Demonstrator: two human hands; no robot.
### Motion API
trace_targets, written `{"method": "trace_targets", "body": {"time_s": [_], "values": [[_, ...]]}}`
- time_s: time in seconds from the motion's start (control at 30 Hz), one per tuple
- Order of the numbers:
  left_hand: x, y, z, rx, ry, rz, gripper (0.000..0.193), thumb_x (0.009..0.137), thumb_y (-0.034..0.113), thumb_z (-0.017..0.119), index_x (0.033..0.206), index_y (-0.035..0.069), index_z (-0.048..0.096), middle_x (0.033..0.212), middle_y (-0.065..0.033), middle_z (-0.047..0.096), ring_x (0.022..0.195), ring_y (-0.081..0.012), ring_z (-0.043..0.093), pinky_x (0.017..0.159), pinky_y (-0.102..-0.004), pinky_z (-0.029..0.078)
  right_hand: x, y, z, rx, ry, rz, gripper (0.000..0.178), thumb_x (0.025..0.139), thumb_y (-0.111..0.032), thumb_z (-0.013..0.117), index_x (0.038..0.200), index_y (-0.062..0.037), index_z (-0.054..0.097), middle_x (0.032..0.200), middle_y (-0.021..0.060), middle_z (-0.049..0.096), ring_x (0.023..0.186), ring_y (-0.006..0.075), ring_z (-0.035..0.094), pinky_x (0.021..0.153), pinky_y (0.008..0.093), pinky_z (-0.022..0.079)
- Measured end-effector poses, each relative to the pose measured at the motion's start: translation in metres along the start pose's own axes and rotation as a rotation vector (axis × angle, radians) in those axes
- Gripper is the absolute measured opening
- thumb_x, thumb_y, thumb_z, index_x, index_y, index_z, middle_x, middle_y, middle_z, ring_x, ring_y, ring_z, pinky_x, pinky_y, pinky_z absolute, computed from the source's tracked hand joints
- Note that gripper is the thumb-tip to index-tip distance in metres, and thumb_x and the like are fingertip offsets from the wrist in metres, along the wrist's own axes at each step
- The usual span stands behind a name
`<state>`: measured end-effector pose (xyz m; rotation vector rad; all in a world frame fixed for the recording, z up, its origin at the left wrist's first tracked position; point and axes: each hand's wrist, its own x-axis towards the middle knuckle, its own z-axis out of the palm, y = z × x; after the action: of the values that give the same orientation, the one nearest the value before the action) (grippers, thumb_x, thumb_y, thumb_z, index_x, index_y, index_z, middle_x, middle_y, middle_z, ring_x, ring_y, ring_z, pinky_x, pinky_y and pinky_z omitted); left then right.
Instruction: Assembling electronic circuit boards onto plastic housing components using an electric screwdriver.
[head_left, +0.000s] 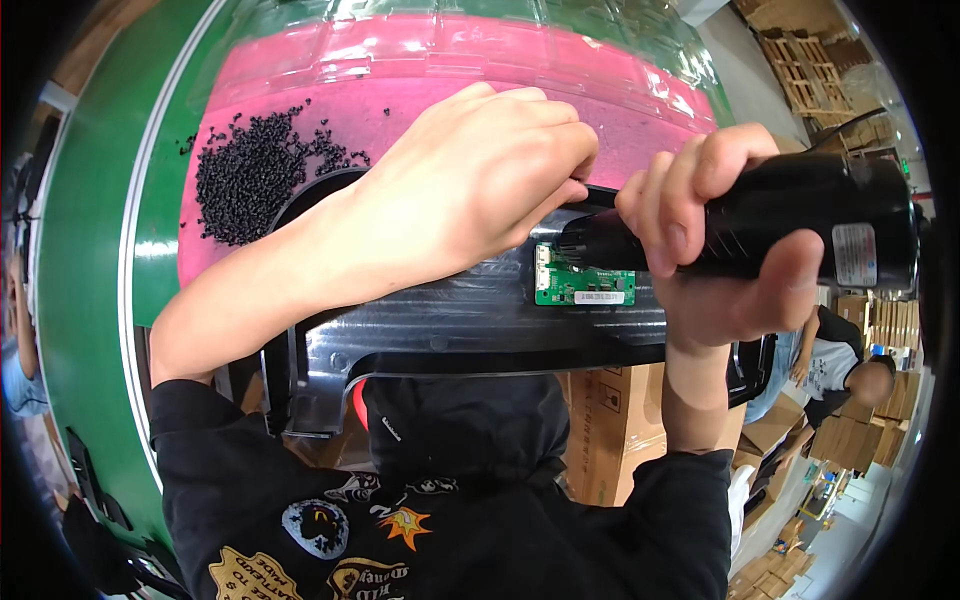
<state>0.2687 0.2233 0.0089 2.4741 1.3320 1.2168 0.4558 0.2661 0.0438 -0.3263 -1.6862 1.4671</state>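
Note:
My right hand is wrapped round a thick black power screwdriver, whose nose points left and down. That nose is over the upper edge of a green circuit board, hiding part of it. The board lies on a glossy black plastic panel with raised rims. My left hand hovers above the panel's far rim, close to the screwdriver's nose. Its fingers are curled, thumb and forefinger pressed together, and anything between them is hidden. A heap of small black screws lies beyond my left forearm.
Under the panel and screws is a pink mat on a green table. Clear plastic trays line the far side. A cardboard box stands below the panel's near edge. At right, another person is near stacked cartons.

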Motion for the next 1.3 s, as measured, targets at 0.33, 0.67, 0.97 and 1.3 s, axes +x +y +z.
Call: {"method": "trace_targets", "body": {"time_s": [0.33,0.67,0.97,1.3], "values": [[-0.003,0.000,-0.001,0.035,-0.122,-0.060,0.016,0.082,0.010,0.069,0.092,0.002,0.061,0.086,-0.0118,0.061,0.089,-0.0331,0.059,0.077,-0.0431,0.046,0.001,0.000,0.008,-0.120,-0.041,-0.017,0.068,0.086,-0.070,0.058,0.102,-0.0037,0.052,0.064,-0.0018,0.048,0.049,0.0084,0.042,0.053,0.0250,0.035],[0.002,0.000,0.006,-0.281,-0.182,0.074,0.019,0.080,0.012,0.076,0.090,0.000,0.065,0.087,-0.0091,0.065,0.086,-0.0293,0.060,0.076,-0.0406,0.047,-0.014,-0.040,-0.018,0.487,0.095,-0.223,0.052,0.083,-0.055,0.068,0.099,-0.0085,0.050,0.069,-0.0050,0.049,0.055,0.0048,0.044,0.063,0.0226,0.035],[0.004,0.004,-0.001,-0.353,-0.130,0.055,0.020,0.076,0.006,0.077,0.092,-0.001,0.067,0.085,-0.0112,0.067,0.083,-0.0300,0.063,0.074,-0.0394,0.049,-0.019,-0.040,-0.013,0.479,0.071,-0.220,0.056,0.077,-0.056,0.072,0.099,-0.0097,0.049,0.070,-0.0039,0.050,0.055,0.0062,0.047,0.065,0.0248,0.038],[0.001,-0.001,-0.002,-0.035,-0.082,0.064,0.008,0.081,0.004,0.069,0.088,0.001,0.066,0.076,-0.0102,0.063,0.079,-0.0307,0.062,0.071,-0.0392,0.046,-0.024,-0.022,-0.015,0.248,-0.115,-0.096,0.063,0.083,-0.066,0.065,0.104,-0.0079,0.049,0.070,-0.0011,0.054,0.051,0.0080,0.045,0.053,0.0243,0.035]]}}
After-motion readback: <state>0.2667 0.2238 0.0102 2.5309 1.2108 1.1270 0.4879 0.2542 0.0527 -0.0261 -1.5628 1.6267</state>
